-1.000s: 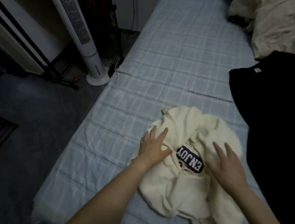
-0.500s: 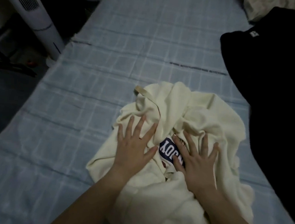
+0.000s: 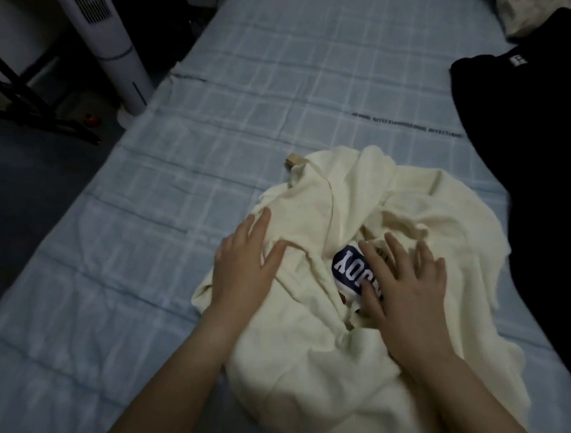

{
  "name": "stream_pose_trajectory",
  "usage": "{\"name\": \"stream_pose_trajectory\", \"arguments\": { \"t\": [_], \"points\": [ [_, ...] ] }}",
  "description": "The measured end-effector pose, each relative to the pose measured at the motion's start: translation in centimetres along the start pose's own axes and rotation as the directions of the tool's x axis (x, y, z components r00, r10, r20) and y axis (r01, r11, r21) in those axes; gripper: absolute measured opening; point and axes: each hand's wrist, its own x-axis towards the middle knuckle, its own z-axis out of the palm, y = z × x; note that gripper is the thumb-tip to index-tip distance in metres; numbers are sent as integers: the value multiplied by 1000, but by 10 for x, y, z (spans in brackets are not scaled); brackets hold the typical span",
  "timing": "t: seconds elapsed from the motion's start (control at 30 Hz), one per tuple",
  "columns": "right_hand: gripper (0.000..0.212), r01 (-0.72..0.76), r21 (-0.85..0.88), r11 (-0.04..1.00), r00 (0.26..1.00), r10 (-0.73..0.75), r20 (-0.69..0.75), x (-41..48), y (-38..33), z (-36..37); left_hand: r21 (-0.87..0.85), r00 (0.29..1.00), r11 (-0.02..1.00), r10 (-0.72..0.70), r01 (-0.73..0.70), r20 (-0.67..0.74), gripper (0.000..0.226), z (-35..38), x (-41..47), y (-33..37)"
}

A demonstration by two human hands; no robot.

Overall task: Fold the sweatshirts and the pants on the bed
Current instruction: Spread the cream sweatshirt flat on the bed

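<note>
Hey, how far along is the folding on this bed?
Done: nothing looks folded yet. In hand: left hand and right hand lie flat on the crumpled cream fleece sweatshirt. Left: folding it, then the heaped black garment on the blue checked bedsheet.

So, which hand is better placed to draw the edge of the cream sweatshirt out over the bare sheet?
Probably the left hand: it lies flat on the left edge of the sweatshirt, beside bare sheet. The right hand rests mid-pile on the navy patch, near the black garment.
</note>
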Motion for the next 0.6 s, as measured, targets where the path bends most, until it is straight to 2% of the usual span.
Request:
{"name": "stream_pose_trajectory", "arguments": {
  "t": [0.07, 0.1, 0.17, 0.2, 0.27, 0.4, 0.47, 0.53, 0.6],
  "points": [
    [47, 61, 182, 981, 996, -48, -73, -1, -21, -4, -124, 1000, 992, 12, -8, 28, 48, -7, -8, -9],
    [44, 71, 298, 952, 997, -60, -47, 0, -32, -4, -160, 1000, 987, 31, -31, 1, 42, -11, -12, -12],
    [51, 8, 497, 868, 993, -67, 100, -1, -51, 1, -173, 996, 983, 48, -61, -77, 35, -22, -18, -12],
    [57, -21, 521, 853, 985, -72, 159, -5, -56, 6, -173, 994, 982, 53, -70, -100, 33, -28, -20, -10],
    [62, -1, 506, 863, 979, -102, 176, -17, -60, 12, -161, 988, 980, 94, -114, -126, 31, -43, -30, -8],
    [61, 131, 594, 793, 980, -193, 42, -51, -61, 0, -215, 980, 965, 118, -152, -163, 30, -72, -67, -21],
    [60, 143, 607, 781, 981, -195, 20, -71, -65, -2, -197, 992, 975, 90, -105, -85, 34, -76, -82, -29],
    [55, 104, 590, 801, 986, -163, 47, -81, -70, 2, -108, 996, 991, 84, -85, -9, 38, -75, -89, -31],
    [49, 99, 557, 825, 991, -134, 22, -83, -72, 3, -70, 990, 988, 138, -139, -8, 37, -76, -92, -30]
  ]
}}
